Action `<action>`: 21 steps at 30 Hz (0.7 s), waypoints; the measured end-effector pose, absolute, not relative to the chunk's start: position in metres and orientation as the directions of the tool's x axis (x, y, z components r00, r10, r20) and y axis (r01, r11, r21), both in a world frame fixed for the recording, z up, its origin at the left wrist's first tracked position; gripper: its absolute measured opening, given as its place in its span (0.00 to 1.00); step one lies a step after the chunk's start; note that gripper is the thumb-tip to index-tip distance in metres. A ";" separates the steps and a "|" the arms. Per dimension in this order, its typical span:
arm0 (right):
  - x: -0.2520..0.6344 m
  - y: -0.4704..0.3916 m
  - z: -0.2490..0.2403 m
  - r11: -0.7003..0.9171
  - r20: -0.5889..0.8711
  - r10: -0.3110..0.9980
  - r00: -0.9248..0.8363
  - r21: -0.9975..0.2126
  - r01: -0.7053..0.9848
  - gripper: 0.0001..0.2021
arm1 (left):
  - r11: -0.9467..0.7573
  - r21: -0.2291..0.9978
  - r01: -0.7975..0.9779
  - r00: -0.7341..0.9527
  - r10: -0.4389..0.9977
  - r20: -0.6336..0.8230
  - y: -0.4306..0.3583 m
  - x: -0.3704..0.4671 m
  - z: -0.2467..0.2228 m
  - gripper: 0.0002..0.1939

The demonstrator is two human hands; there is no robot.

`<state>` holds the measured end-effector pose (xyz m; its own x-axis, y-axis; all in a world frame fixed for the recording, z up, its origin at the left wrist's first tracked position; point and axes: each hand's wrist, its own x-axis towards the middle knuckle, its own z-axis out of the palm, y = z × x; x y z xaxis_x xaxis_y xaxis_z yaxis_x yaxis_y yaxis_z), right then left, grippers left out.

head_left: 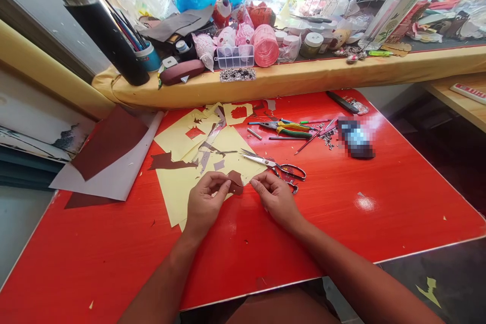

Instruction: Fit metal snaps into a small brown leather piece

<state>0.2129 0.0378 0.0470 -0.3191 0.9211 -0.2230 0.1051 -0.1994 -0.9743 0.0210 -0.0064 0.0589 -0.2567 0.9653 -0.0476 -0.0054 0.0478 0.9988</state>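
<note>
- Brown piece point(236, 183), small; pinched between thumb and fingers of the left hand point(205, 203), over the red counter point(243, 248);
- Right hand point(276, 199), fingertips closed near the piece; anything gripped too small to tell;
- Scissors point(272, 163), blades slightly parted; tips over yellow paper point(243, 144);
- Pliers point(283, 128), yellow-and-green handles; beyond the scissors.

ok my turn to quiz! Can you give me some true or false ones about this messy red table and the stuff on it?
1. The left hand holds a small brown piece. True.
2. The right hand holds the scissors. False: the scissors lie beyond the right hand.
3. The pliers have one yellow handle and one green. True.
4. The table is blue. False: the table is red.
</note>
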 end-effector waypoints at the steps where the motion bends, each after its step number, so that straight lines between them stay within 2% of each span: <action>1: 0.213 0.038 0.048 -0.157 -0.190 0.930 -0.315 -0.979 0.129 0.20 | 0.044 0.999 0.020 -0.249 0.968 -0.038 -0.007 0.022 0.058 0.08; 5: 0.210 0.040 0.055 -0.035 -0.103 0.940 -0.326 -0.978 0.208 0.18 | 0.018 0.993 0.120 -0.229 0.973 0.010 -0.009 0.023 0.056 0.07; 10: 0.207 0.043 0.060 -0.047 -0.105 0.942 -0.318 -0.982 0.185 0.19 | 0.004 0.979 0.205 -0.245 0.968 0.047 -0.010 0.022 0.058 0.07; 14: 0.209 0.044 0.062 -0.005 -0.072 0.949 -0.307 -0.977 0.213 0.17 | -0.003 0.975 0.223 -0.219 0.974 0.053 -0.011 0.022 0.060 0.05; 21: 0.204 0.042 0.065 0.060 -0.091 0.909 -0.406 -0.937 0.344 0.11 | -0.004 0.975 0.223 -0.210 0.976 0.052 -0.011 0.025 0.059 0.05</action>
<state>0.2040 0.0419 0.0654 -0.4060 0.9094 -0.0908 0.3441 0.0601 -0.9370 0.0252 -0.0113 0.0590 -0.2098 0.9763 0.0522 0.2231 -0.0042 0.9748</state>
